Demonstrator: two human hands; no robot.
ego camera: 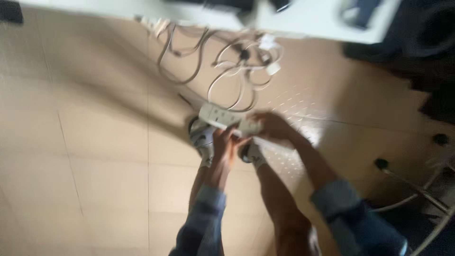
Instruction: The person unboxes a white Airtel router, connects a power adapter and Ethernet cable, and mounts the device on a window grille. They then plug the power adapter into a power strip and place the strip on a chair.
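1. We see a white power strip (227,121), long and flat, held level above the tan tiled floor, with its sockets facing up.
2. Its near end is hidden in the grip; the far end juts out to the left.
3. The view is blurred, so we cannot count its sockets.

- My head view is smeared by motion blur throughout; nothing has a crisp edge.
- I see soft, warm daylight on the tiled floor (95,142), brightest in a speckled patch right of the hands, where the tiles glare.
- A broad, soft shadow runs diagonally across the floor from upper left towards the middle.
- The white bench (313,19) along the top is nearly washed out.
- The right-hand corner falls into deep, murky dark, with detail lost.
- The cables (227,66) blur into pale streaks.
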